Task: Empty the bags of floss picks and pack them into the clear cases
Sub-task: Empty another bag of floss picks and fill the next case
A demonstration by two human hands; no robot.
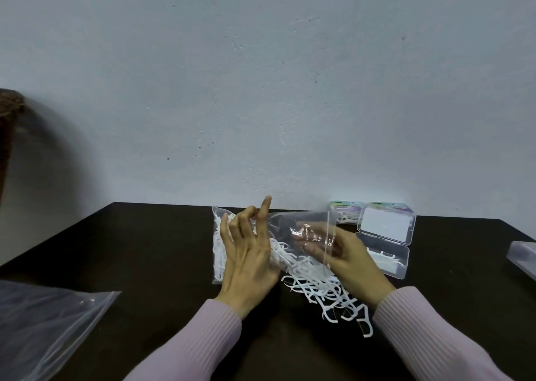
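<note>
The left hand (246, 264) pinches the closed end of the bag (278, 235) between thumb and curled fingers, index finger sticking up. The right hand (345, 258) has its fingers reaching into the bag's open mouth, seen through the clear film; whether they grip picks or only hold the film I cannot tell. The bag lies tilted on the table (145, 250), mouth toward 4 o'clock. Picks (327, 293) spill from it into a loose tangled pile at 5 o'clock of the bag, and more remain inside. An open case (388, 247) sits at 3 o'clock of the bag, just beside the right hand, with a few picks in its tray. Another bag (43, 331) lies at 8 o'clock.

Risks as I judge them: the picks hook together, so a tug may drag a clump off the table's near edge; a right-hand sweep may knock the light case
</note>
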